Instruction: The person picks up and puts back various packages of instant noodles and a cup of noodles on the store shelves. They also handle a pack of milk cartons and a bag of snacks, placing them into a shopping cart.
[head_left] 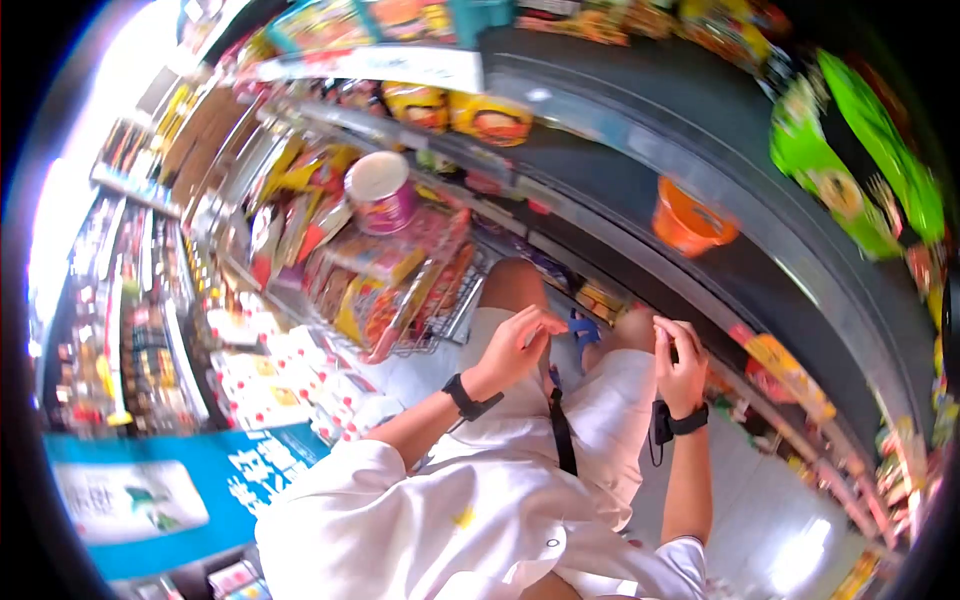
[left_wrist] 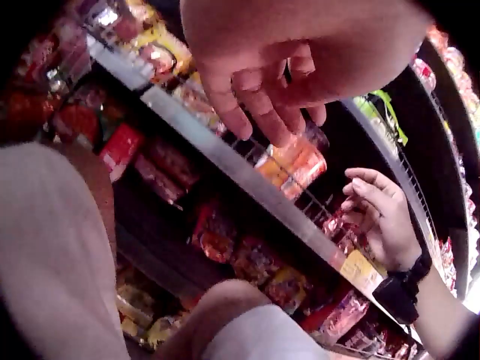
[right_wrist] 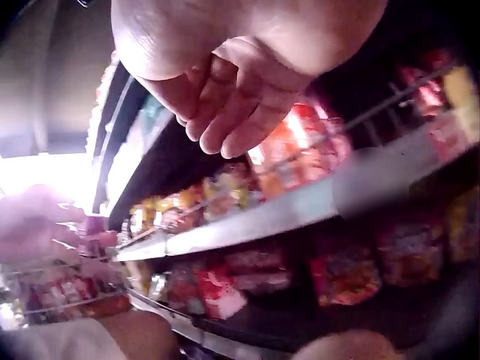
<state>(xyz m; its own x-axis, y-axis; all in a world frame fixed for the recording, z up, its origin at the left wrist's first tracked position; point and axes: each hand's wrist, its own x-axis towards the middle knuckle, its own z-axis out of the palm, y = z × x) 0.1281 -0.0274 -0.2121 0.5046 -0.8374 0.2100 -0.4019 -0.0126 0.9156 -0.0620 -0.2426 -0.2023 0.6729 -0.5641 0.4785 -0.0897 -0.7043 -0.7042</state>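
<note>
In the head view the left hand (head_left: 515,345) hovers over the lap, its fingers bent loosely and holding nothing. The right hand (head_left: 682,368) is raised beside the right knee, fingers relaxed and empty, near the shelf. An orange tub (head_left: 690,218) stands on the shelf above and beyond the right hand. In the left wrist view the left hand (left_wrist: 277,75) hangs in front of the shelf, with the right hand (left_wrist: 381,217) lower right. The right wrist view has the right hand (right_wrist: 225,97) with fingers loosely curved before an orange package (right_wrist: 296,154), apparently not touching it.
A wire cart (head_left: 455,310) full of packages stands at the left, with a purple and white tub (head_left: 380,195) on top. Shelves (head_left: 640,125) run along the right side, holding green bags (head_left: 835,165). A blue display (head_left: 230,480) is at the lower left.
</note>
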